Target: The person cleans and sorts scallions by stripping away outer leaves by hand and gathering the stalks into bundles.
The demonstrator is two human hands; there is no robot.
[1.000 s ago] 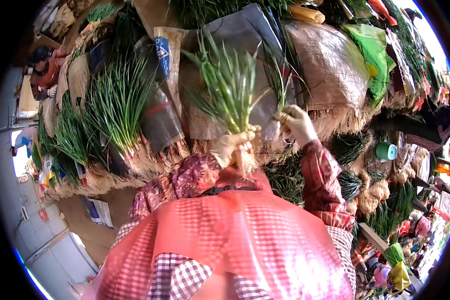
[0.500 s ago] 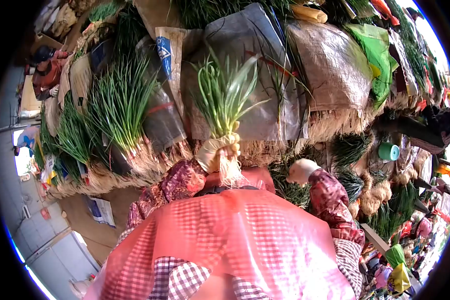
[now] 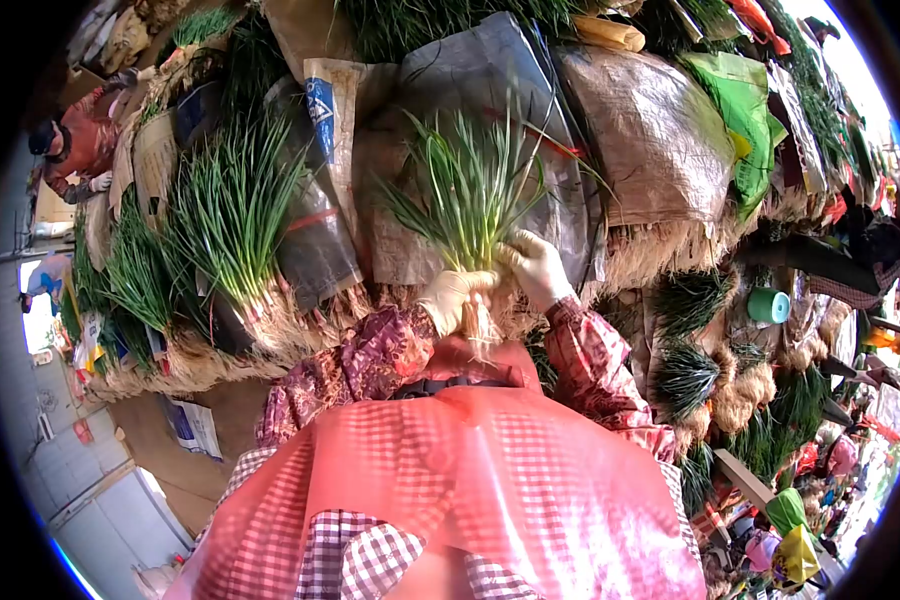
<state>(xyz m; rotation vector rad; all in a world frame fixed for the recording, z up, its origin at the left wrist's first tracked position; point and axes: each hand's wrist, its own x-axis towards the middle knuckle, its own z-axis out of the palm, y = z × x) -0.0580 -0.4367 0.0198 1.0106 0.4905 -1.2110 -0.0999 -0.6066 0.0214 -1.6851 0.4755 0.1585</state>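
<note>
Bunch of green onions (image 3: 460,205) held in front of the person's chest, leaves pointing away from the body, pale roots (image 3: 481,325) trailing toward the red apron (image 3: 420,450). Gloved left hand (image 3: 457,298) wraps the lower stems, fingers closed firmly just above the roots. Gloved right hand (image 3: 537,268) touches the bunch's right side, slightly higher up, fingers bent; whether they pinch a stem, cannot tell. Beyond the leaves, a grey plastic sheet (image 3: 470,70) covers part of the heap, with a brown woven sack (image 3: 650,130) to its right. Left of the hands, a larger uncovered clump of onions (image 3: 232,215) leans, roots nearest the person. Co-worker (image 3: 85,145) at far left.
</note>
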